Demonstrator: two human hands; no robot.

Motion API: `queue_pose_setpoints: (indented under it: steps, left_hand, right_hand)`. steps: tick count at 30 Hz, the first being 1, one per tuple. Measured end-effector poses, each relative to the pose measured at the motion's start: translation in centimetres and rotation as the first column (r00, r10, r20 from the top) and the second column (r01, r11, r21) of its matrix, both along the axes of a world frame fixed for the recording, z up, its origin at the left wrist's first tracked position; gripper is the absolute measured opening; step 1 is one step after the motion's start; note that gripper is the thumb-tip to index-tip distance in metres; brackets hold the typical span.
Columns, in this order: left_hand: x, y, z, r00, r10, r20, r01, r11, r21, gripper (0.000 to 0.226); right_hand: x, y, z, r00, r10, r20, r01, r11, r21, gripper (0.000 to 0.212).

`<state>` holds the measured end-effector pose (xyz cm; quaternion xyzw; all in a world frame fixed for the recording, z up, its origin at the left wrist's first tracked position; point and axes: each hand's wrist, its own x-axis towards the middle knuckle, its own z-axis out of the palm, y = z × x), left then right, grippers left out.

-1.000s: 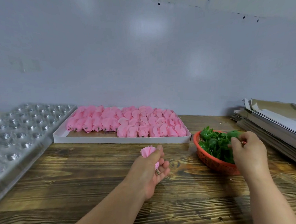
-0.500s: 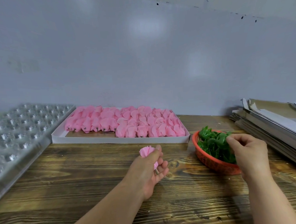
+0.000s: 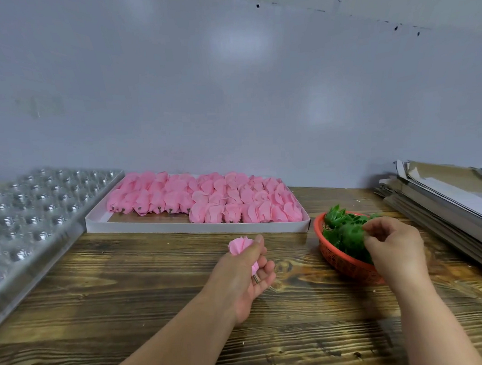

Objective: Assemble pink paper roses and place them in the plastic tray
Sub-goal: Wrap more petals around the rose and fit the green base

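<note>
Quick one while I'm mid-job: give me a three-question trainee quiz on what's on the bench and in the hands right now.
1. True or false: the left hand grips a pink paper rose.
2. Multiple choice: the right hand reaches into which container? A) white cardboard box B) red basket C) clear plastic tray
3. Fill in: the red basket holds green ____.

Key
1. True; it is held above the wooden table.
2. B; the fingers pinch at a green piece at the basket's right side.
3. Leaves (the green leaf-like pieces), piled loosely.
</note>
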<state>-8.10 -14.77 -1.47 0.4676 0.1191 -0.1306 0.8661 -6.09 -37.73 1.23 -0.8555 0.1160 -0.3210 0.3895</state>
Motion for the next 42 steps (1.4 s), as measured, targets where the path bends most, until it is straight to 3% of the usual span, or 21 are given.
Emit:
queue_pose_setpoints:
  steps: [6,10,14,22,26,30,36,42]
  left_hand:
    - [0.1,0.0,-0.2,1.0,-0.003,0.01,0.003,1.0,0.001,0.019]
    - [0.1,0.0,-0.1,1.0,-0.006,0.01,0.006,1.0,0.003,0.019]
    - [0.0,0.0,-0.1,1.0,-0.005,0.012,0.005,1.0,0.007,0.019]
    - [0.0,0.0,-0.1,1.0,-0.002,0.02,0.002,1.0,0.01,0.019]
    - [0.0,0.0,-0.1,1.0,-0.001,0.017,0.001,1.0,0.006,0.019]
    - [0.1,-0.1,-0.1,1.0,0.0,0.018,-0.001,1.0,0.007,0.019]
    - [0.0,0.0,-0.1,1.0,-0.002,0.019,0.002,1.0,-0.001,0.019]
    - [0.0,0.0,0.0,1.0,-0.009,0.022,0.009,1.0,-0.004,0.019]
  right_hand:
    - [-0.3,0.2,-0.1,0.985,0.003,-0.173,-0.041,0.975,-0.218,0.026]
    - [-0.7,0.6,0.4,0.962,0.077,-0.263,-0.138,0.964,-0.225,0.027]
    - [-0.9,0.8,0.7,0.941,0.129,-0.312,-0.211,0.946,-0.246,0.013]
    - [-0.5,0.7,0.4,0.953,0.167,-0.252,-0.225,0.948,-0.224,0.015]
    - [-0.1,-0.1,0.3,0.997,0.056,-0.061,-0.059,0.997,-0.048,0.014]
    - [0.0,-0.3,0.4,1.0,0.022,-0.015,-0.02,0.994,0.105,0.019]
    - [-0.1,0.1,0.4,0.998,0.013,-0.065,-0.02,0.994,-0.107,0.009]
    - [-0.2,1.3,0.5,0.976,0.028,-0.214,-0.1,0.937,-0.334,0.023]
